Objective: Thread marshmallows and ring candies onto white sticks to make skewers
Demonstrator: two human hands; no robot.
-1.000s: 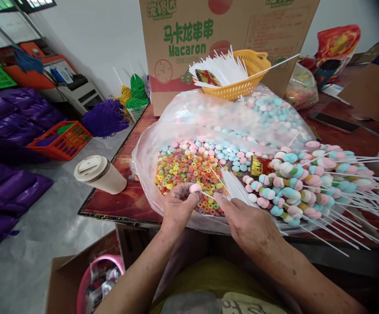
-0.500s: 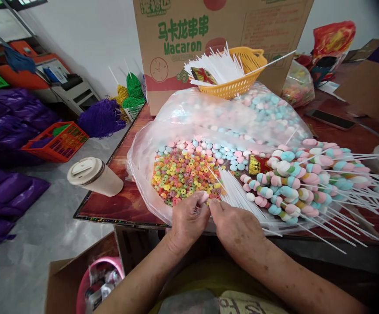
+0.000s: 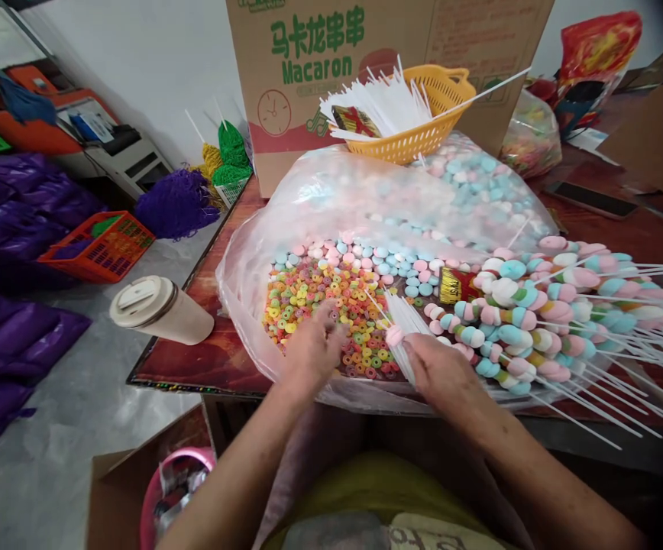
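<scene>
My left hand (image 3: 315, 345) is over the pile of small ring candies (image 3: 308, 298), its fingers apart and nothing visible in them. My right hand (image 3: 438, 368) is closed around a white skewer stick, most of which is hidden by the hand. A pink marshmallow (image 3: 394, 334) sits at the tip of that stick. Beneath and behind it lies a bundle of loose white sticks (image 3: 407, 315). To the right, threaded skewers (image 3: 515, 336) of pink, blue and white marshmallows with ring candies between them are heaped. Loose marshmallow pieces (image 3: 386, 261) spread behind the ring candies.
A clear plastic bag (image 3: 331, 183) lies under and around the sweets. Behind stand a yellow basket (image 3: 405, 145) of sticks and a cardboard box (image 3: 286, 137). A lidded cup (image 3: 165, 309) is at the table's left edge. A phone (image 3: 590, 200) lies at the back right.
My hands were together at the front edge and have parted. The left has moved forward over the ring candies, the right rightward with the marshmallow now on its stick.
</scene>
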